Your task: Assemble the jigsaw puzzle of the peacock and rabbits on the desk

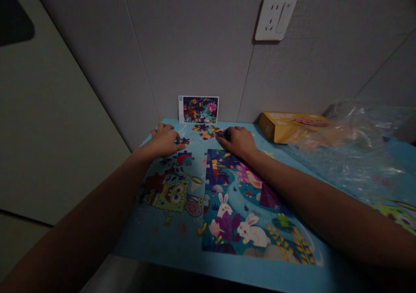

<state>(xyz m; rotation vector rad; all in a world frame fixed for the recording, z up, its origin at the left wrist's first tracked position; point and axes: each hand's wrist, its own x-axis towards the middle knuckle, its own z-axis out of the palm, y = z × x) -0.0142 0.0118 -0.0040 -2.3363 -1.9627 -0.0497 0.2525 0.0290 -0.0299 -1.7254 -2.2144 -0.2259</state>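
Observation:
A partly assembled puzzle with white rabbits and a blue stream lies on the blue table. Loose puzzle pieces are gathered behind it, near the wall. My right hand rests at the puzzle's back edge, its fingers closed round a dark piece. Left of the loose pieces, my left hand lies with fingers apart beside a few dark pieces. A loose piece with red and blue sits just in front of that hand. Against the wall stands a reference picture card.
A yellow box stands at the back right, with crumpled clear plastic over and beside it. Dark red pieces lie at the left on the cartoon-printed table cover. A socket is on the wall.

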